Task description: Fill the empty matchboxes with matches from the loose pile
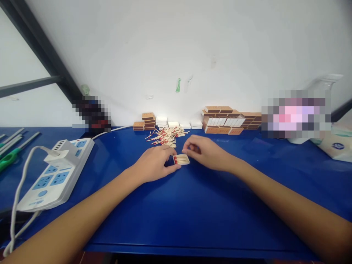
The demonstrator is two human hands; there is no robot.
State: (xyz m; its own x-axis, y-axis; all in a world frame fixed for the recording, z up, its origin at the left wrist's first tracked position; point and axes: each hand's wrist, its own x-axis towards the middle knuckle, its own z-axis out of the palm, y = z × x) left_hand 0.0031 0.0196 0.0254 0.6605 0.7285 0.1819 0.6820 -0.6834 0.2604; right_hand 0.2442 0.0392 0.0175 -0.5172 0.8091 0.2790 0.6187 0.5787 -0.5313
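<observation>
A small white matchbox tray (186,164) lies on the blue table, with several red-headed matches (181,158) lined up inside it. My left hand (154,163) grips the tray's left end between thumb and fingers. Just beyond the tray's right end, my right hand (202,150) is closed in a pinch; whatever is between its fingertips is too small to make out. Behind both hands a loose heap of matches (167,136) spreads over the table, red heads pointing various ways.
Brown matchboxes (148,121) and white trays (161,121) stand by the wall at back left. A larger matchbox stack (222,121) is at back right. A white power strip (60,176) with a cable lies left, near green-handled scissors (9,159). A plastic packet (337,141) sits far right.
</observation>
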